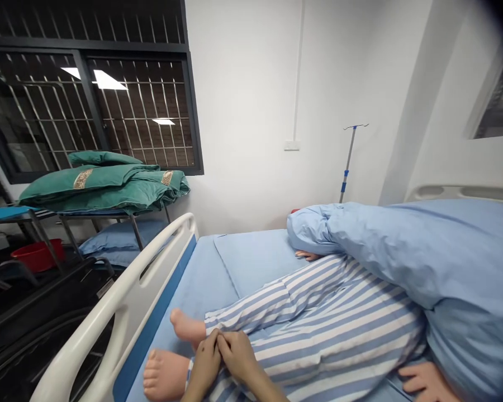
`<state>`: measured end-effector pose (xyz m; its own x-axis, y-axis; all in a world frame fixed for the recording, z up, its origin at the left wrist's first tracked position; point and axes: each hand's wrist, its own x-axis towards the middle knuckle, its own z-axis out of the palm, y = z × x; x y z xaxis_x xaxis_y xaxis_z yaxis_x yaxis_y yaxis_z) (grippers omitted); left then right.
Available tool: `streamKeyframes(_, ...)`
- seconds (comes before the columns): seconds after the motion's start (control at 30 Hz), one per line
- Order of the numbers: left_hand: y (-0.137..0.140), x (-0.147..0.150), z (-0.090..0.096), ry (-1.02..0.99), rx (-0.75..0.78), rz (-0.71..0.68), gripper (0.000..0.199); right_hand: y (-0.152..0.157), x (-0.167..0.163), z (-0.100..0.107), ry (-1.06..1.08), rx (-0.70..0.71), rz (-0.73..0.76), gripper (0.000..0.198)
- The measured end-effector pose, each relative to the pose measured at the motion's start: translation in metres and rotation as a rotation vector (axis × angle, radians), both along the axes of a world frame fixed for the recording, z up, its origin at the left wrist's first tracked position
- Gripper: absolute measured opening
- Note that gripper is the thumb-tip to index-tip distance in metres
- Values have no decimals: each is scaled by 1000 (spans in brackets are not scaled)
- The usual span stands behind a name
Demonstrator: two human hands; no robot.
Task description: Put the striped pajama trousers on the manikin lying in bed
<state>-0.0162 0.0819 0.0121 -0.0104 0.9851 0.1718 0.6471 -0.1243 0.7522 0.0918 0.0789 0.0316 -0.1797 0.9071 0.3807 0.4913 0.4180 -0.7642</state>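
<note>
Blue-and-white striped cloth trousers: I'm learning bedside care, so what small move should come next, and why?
Probably slide the left grip and right grip apart along the blue-and-white striped cloth trousers: both sit close together near the bare manikin feet, so a wider placement might steady the cloth.

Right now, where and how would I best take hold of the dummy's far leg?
Probably take the far leg at its bare ankle, coming from the near side, fingers wrapped around it. Skin shows there between the foot and the striped cuff, and your left hand is close by; the white end board stands beyond the toes.
</note>
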Motion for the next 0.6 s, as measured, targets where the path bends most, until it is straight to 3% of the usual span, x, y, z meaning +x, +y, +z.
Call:
streamKeyframes(0.1, 1, -2, 3, -63, 5, 32, 26, 3, 1, -12, 52, -24, -40, 43)
streamKeyframes(0.33, 10, 24, 24, -237, 56, 99, 26, 22, 7, -9, 400, -165, 55, 48)
streamKeyframes(0.43, 12, 33, 15, -242, 105, 195, 27, 20, 6, -13, 312, -132, -47, 47)
streamKeyframes(0.6, 13, 32, -10, -27, 103, 275, 24, 8, 1, -17, -13, -45, -231, 46)
